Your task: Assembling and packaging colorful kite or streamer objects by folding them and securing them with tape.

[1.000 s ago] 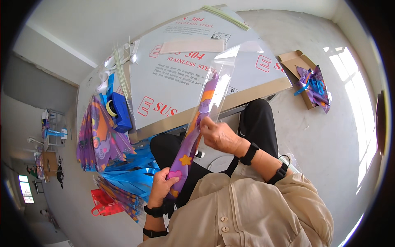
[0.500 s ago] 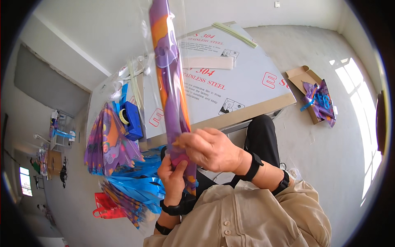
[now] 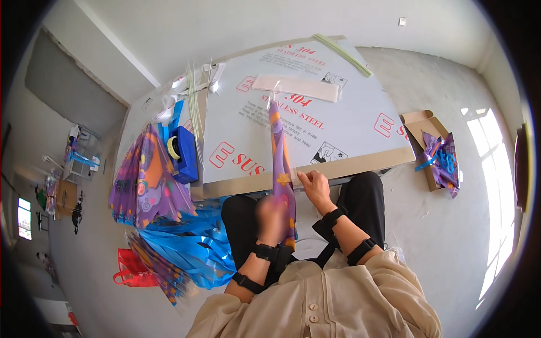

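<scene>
A: Pale walls (image 3: 270, 22), grey floor (image 3: 451, 84), and a film-covered tabletop (image 3: 360, 132) with red print beyond the lap (image 3: 363, 203). What to note in the hands?

B: A furled purple-and-orange printed bundle (image 3: 283, 180), pointing away from the body, running from above the lap past the tan table edge (image 3: 360, 164). Shows clear plastic (image 3: 276, 88) at the far tip. Hard to tell whether touching the tabletop.

A: Heavy or light to handle?

B: Light, most likely. Looks thin, soft and limp across the folds, perhaps a little stiffer lengthwise. Probably slippery wherever covered in plastic, and easy to crease. Best held low, around the wider part, with a gentle squeeze.

A: And the hold now?

B: Wrapped around that lower part with the left hand (image 3: 271, 222), too blurred for counting fingers. Apart from that, just beside the bundle, the right hand (image 3: 315, 188), with thumb and forefinger near each other. Impossible to say whether pinching a clear edge or nothing.

A: Pose?

B: Bent at both elbows, close to the body. Angled inward along both forearms (image 3: 353, 239), with black straps (image 3: 248, 283) around each. Near the left side, a blue tape dispenser (image 3: 185, 160).
</scene>
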A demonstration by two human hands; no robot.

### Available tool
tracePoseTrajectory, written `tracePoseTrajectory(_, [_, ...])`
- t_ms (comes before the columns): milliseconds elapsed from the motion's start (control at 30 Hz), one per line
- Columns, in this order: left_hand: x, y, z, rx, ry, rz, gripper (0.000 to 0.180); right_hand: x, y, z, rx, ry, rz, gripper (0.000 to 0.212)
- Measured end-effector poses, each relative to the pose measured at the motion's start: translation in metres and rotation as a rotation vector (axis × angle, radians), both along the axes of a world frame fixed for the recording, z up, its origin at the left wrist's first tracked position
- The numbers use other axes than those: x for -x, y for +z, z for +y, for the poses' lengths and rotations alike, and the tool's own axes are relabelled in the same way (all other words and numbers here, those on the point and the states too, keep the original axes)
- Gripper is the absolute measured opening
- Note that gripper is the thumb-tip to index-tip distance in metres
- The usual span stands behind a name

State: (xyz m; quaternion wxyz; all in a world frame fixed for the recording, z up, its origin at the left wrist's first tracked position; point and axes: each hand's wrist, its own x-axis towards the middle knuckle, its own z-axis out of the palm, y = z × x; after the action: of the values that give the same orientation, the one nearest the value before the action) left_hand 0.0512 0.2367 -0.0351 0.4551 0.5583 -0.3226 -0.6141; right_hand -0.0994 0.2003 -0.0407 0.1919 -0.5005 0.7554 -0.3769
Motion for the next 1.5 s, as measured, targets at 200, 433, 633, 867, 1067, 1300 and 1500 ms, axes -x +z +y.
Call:
tracePoseTrajectory(200, [0.007,-0.001,-0.002,-0.010,0.030,0.119,0.011,-0.009,-0.003,-0.018,-0.155,0.244,-0.954,0.035])
tracePoseTrajectory(433, [-0.007,0.008,0.001,0.187,0.087,0.425,0.010,-0.036,0.065,0.002,0.321,0.311,-0.083,0.027])
tracePoseTrajectory(633, [0.006,-0.020,0.000,-0.152,0.146,0.332,0.009,-0.016,-0.001,-0.021,0.014,0.306,0.016,0.036])
tracePoseTrajectory(867, [0.008,-0.023,0.001,-0.115,0.118,0.179,0.008,-0.018,-0.040,-0.010,-0.064,0.159,-0.518,0.036])
tracePoseTrajectory(1067, [-0.025,-0.023,-0.010,-0.102,0.034,0.682,0.008,-0.048,0.051,-0.011,0.239,0.419,0.148,0.031])
tracePoseTrajectory(1300, [-0.061,0.058,-0.023,0.193,-0.152,0.170,0.012,0.006,0.049,-0.021,-0.146,0.449,-1.041,0.044])
tracePoseTrajectory(1500, [-0.082,0.100,0.000,0.288,-0.124,0.074,0.015,0.056,0.083,-0.080,0.109,0.419,-1.520,0.078])
